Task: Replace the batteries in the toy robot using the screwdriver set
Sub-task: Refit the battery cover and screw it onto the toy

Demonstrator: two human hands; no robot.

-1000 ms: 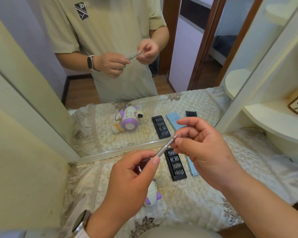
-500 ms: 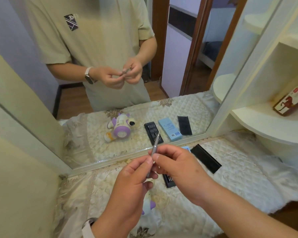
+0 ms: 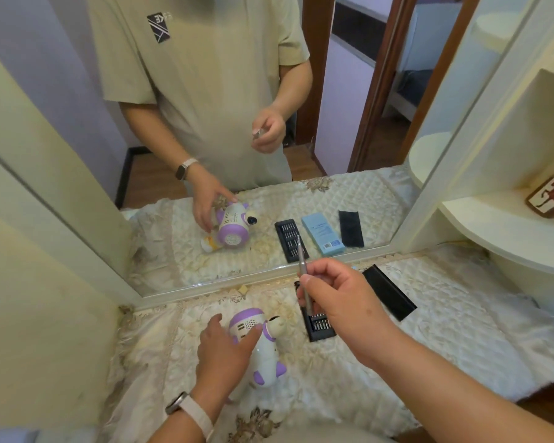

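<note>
Toy robot (image 3: 263, 343) lying long axis toward viewer, just under spread, empty left hand (image 3: 224, 350); right hand (image 3: 336, 298) above-right of robot, pinching upright screwdriver (image 3: 304, 273).

Glossy plastic toy robot (image 3: 263, 343); quilted cloth cover (image 3: 461, 318).

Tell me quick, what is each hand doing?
Left hand: open, fingers spread, resting on the toy robot.
Right hand: closed, holding the screwdriver.
</note>
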